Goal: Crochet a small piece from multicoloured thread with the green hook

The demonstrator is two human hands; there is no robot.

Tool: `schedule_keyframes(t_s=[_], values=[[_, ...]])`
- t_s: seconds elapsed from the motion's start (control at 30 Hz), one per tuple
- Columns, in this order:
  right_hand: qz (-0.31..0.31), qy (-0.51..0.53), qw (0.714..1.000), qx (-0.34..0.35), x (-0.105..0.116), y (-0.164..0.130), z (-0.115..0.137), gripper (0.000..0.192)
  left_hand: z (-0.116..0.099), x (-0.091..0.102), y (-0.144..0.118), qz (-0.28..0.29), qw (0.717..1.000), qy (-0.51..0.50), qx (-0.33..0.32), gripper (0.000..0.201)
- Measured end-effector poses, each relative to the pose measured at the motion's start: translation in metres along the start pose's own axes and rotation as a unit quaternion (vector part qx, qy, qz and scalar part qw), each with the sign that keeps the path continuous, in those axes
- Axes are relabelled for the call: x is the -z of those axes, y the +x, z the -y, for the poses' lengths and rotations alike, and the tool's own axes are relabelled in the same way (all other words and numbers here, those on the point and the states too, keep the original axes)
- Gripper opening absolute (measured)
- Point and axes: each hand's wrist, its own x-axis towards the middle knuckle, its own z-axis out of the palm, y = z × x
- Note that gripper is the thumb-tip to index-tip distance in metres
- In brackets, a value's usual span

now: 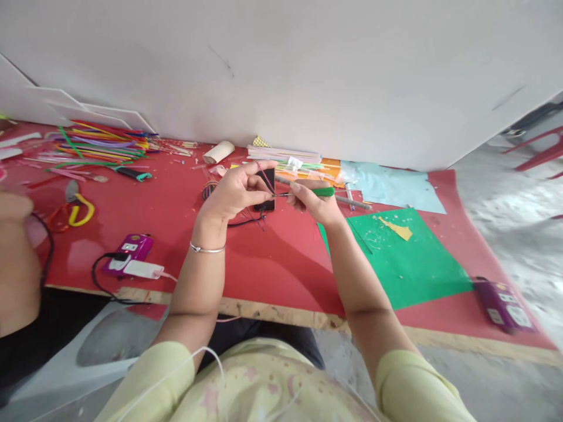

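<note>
A red-covered table runs along a pale wall. A green sheet lies at the right, with a light blue sheet behind it; a bundle of colored pipe cleaners rests at the far left. The left hand pinches a reddish thread between thumb and fingers, and the right hand grips a slim green-handled tool. Its thin metal shaft points left, its tip meeting the thread by the left thumb. Both thread and tool are held up above the table, in front of a black smartphone. Nearer the left edge are yellow-handled scissors.
</note>
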Motion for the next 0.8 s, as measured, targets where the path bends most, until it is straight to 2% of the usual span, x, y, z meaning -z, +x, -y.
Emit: schedule_keyframes(t_s=[0.17, 0.57, 0.8], values=[[0.002, -0.052, 0.997, 0.054, 0.000, -0.002, 0.006, 0.051, -0.003, -0.002, -0.002, -0.024, 0.999, 0.032, -0.012, 0.067], [0.017, -0.135, 0.981, 0.136, -0.001, -0.004, 0.010, 0.047, 0.002, 0.000, -0.004, -0.032, 0.996, 0.073, -0.049, 0.071], [0.009, -0.233, 0.949, 0.213, -0.001, -0.004, 0.011, 0.045, 0.001, -0.002, -0.004, -0.060, 0.987, 0.134, -0.066, 0.070]])
